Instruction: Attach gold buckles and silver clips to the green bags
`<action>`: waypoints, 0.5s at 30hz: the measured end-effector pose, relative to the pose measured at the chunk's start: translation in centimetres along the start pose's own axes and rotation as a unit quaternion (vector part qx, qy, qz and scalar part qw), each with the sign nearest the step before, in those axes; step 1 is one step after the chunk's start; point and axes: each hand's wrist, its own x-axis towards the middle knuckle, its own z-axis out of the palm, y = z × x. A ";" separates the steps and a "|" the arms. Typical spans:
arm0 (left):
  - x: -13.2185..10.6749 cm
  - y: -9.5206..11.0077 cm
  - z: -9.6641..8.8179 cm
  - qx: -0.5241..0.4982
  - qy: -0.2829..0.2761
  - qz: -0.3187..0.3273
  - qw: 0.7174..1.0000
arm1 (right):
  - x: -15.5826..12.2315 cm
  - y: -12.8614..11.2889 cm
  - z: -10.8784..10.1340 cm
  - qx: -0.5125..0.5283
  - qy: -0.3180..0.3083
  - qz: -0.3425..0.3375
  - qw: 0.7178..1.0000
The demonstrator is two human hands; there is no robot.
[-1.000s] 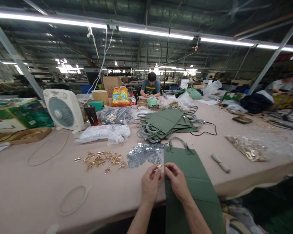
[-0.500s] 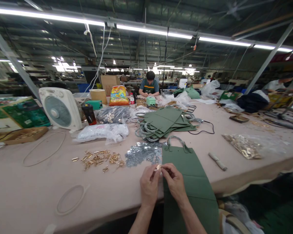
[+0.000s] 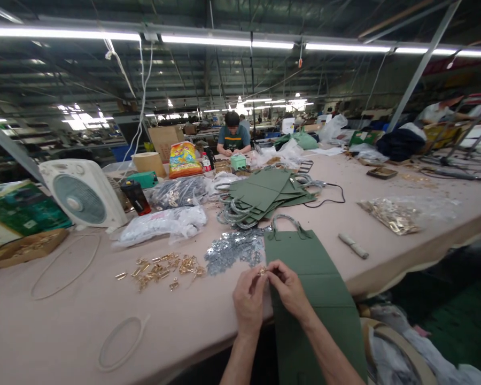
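My left hand point(image 3: 248, 297) and my right hand point(image 3: 291, 289) meet above the near edge of the table, both pinching a small gold metal fitting point(image 3: 262, 271) between their fingertips. Under my right hand lies a flat green bag point(image 3: 312, 278) with a rope handle, draped over the table edge. To the left of my hands lie a scatter of gold fittings point(image 3: 162, 266) and a heap of small silver parts point(image 3: 234, 247). Behind them sits a stack of green bags point(image 3: 264, 195).
A white fan point(image 3: 82, 195), plastic bags of parts point(image 3: 162, 224), a snack bag point(image 3: 183, 159) and a tape roll point(image 3: 149, 163) stand at the back left. A bag of gold pieces point(image 3: 390, 215) lies right. A person point(image 3: 233, 140) works at the far side.
The camera has swung a little to the right and down. My hands stay together on the gold fitting, with only slight finger movement.
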 end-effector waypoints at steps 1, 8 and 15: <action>0.0 0.1 0.0 -0.001 -0.005 -0.006 1.000 | 0.0 0.0 0.0 0.001 -0.003 0.000 1.000; 0.2 1.0 -0.1 -0.013 -0.014 -0.046 0.999 | -0.1 -0.4 0.3 -0.020 -0.013 -0.018 1.000; 0.3 -0.4 0.0 -0.070 -0.037 -0.126 0.989 | -0.3 -0.1 0.1 -0.106 0.007 -0.076 0.991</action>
